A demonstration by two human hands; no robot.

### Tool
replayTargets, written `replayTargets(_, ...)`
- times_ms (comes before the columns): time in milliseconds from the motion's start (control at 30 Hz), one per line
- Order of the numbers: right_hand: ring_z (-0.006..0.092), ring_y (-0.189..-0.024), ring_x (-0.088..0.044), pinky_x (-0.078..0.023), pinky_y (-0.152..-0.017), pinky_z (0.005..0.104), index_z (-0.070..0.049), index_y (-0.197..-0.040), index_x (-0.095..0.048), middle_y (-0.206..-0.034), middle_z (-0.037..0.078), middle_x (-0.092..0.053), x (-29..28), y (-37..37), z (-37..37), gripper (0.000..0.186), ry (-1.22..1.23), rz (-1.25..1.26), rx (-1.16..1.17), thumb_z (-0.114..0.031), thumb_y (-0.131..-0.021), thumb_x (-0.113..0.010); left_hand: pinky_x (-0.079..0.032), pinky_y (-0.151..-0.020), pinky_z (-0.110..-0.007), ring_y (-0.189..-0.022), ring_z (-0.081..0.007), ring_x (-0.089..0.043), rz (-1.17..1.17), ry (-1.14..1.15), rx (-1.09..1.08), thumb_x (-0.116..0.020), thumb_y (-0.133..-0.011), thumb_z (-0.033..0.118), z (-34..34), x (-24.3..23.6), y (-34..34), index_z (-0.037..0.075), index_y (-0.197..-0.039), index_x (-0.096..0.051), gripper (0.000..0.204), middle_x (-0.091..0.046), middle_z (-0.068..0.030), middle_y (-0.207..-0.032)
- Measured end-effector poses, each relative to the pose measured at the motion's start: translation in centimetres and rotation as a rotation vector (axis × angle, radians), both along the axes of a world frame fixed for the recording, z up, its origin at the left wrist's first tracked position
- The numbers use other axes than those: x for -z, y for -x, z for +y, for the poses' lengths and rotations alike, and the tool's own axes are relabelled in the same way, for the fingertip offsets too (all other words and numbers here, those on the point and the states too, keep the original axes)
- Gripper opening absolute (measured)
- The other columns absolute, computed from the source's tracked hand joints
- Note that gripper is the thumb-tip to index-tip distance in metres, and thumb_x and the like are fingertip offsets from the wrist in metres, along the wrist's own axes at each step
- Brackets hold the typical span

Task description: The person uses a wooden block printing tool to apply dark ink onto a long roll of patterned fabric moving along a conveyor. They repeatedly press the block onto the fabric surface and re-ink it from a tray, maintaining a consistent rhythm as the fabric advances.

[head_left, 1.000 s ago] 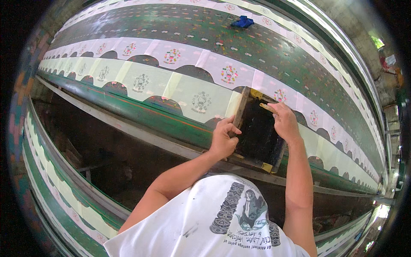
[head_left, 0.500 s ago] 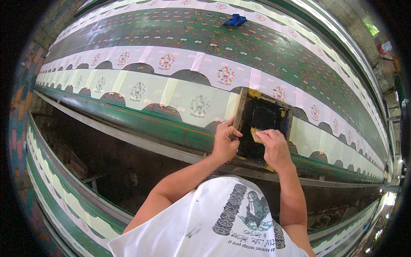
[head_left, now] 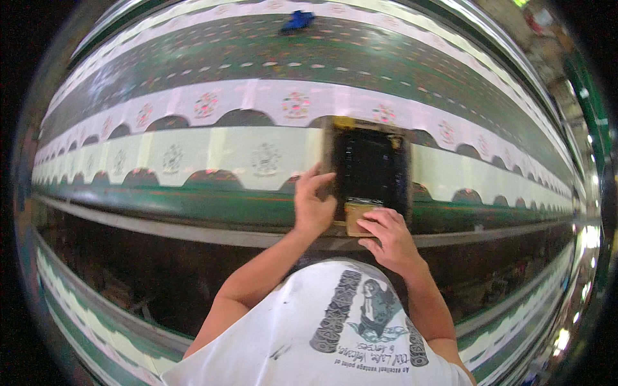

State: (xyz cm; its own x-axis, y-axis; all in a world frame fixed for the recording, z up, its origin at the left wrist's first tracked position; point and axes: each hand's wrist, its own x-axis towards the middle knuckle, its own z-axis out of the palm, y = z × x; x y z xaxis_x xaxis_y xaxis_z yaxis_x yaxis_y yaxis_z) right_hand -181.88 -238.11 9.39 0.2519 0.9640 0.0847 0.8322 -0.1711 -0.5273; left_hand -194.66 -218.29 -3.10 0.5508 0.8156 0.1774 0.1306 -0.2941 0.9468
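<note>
A screen printing frame (head_left: 404, 174) with a wooden rim and a black, ink-covered mesh lies over a row of pale cloth pieces (head_left: 232, 145). My left hand (head_left: 314, 204) grips the frame's left side, its fingers at the rim. In my right hand (head_left: 391, 239) is a flat tan squeegee (head_left: 362, 219), pinched between thumb and fingers. Its upper edge meets the black mesh near the frame's close end. Left of the frame, the pale cloth carries dark outline prints (head_left: 266, 157). The underside of the frame is hidden.
A long green table (head_left: 251, 204) runs across the view, with a pale rail (head_left: 212, 233) along its close edge. Beyond the frame lies a row of white cloth with coloured prints (head_left: 297, 105). A blue crumpled thing (head_left: 299, 20) rests farther back.
My right hand has drawn the squeegee toward me, from mid-mesh to the frame's close end, and its flat face now shows. My left hand stays at the frame's left side. The view has shifted.
</note>
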Motion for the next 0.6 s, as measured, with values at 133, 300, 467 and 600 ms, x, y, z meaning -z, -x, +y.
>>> replayTargets(133, 0.0408, -0.140, -0.063, -0.050, -0.119, 0.0518, -0.006, -0.133, -0.079, -0.143, 0.015, -0.071, 1.7, -1.1, -2.4, 0.038, -0.178, -0.041, 0.262, -0.016, -0.097, -0.085, -0.044, -0.127, -0.048, -0.148, -0.0418, -0.059, -0.008, 0.006, 0.007, -0.073, -0.074, -0.009, 0.6, -0.2, 0.1, 0.006, -0.115, -0.084, 0.045, -0.065, -0.0263, -0.157)
replayTargets(300, 0.0399, -0.135, -0.068, -0.052, -0.117, 0.0504, -0.005, -0.134, -0.078, -0.138, 0.019, -0.075, 4.1, -3.5, -6.8, 0.033, -0.282, 0.243, 0.556, -0.013, -0.102, -0.080, -0.042, -0.128, -0.048, -0.151, -0.0418, -0.058, -0.073, 0.024, 0.018, -0.072, -0.076, -0.009, -0.5, -1.6, -0.7, 0.005, -0.101, -0.080, 0.030, -0.061, -0.0288, -0.165)
replayTargets(467, 0.0344, -0.134, -0.070, -0.052, -0.118, 0.0455, -0.003, -0.134, -0.079, -0.141, 0.019, -0.076, 5.4, -7.5, -11.9, 0.031, -0.318, 0.274, 0.561, -0.007, -0.103, -0.076, -0.041, -0.128, -0.050, -0.152, -0.0438, -0.057, -0.114, -0.024, 0.040, -0.072, -0.077, -0.011, -5.2, -2.3, -5.2, 0.006, -0.099, -0.079, 0.029, -0.060, -0.0282, -0.165)
replayTargets(600, 0.0352, -0.135, -0.069, -0.051, -0.120, 0.0474, -0.003, -0.133, -0.080, -0.141, 0.017, -0.077, 5.9, -11.6, -16.3, 0.032, -0.348, 0.233, 0.600, -0.007, -0.101, -0.077, -0.042, -0.127, -0.049, -0.153, -0.0435, -0.057, -0.153, -0.044, 0.054, -0.072, -0.078, -0.012, -9.8, -1.4, -10.3, 0.007, -0.102, -0.079, 0.032, -0.060, -0.0287, -0.165)
